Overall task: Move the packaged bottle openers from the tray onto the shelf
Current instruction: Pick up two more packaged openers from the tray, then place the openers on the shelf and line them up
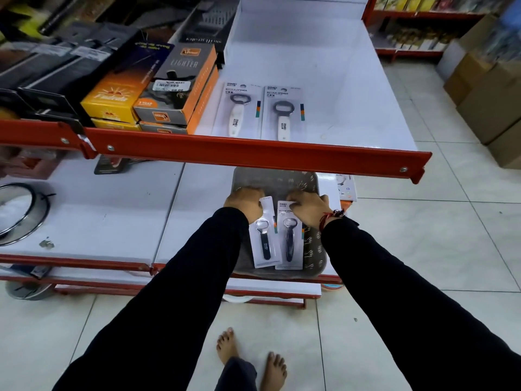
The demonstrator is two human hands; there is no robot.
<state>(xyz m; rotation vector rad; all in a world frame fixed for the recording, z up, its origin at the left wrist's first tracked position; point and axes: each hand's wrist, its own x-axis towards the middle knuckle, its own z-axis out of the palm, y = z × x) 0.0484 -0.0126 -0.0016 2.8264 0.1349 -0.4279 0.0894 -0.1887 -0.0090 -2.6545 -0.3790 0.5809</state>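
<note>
On the grey tray [315,249], both hands [245,206] [308,210] each gripping a RIMEI-labelled opener card [263,235] [290,241]

On the upper shelf, two white packaged bottle openers lie side by side. The left card [238,108] and the right card [283,112] each read "RIMEI" and "BOTTLE OPENER", and "RIMEI" also runs along both white handles. Left of them, a grey-and-orange box [180,86] reads "LIGHTER". In the tray, the right card [289,238] shows "RIMEI" and "BOTTLE OPE", the rest covered by a hand.
</note>
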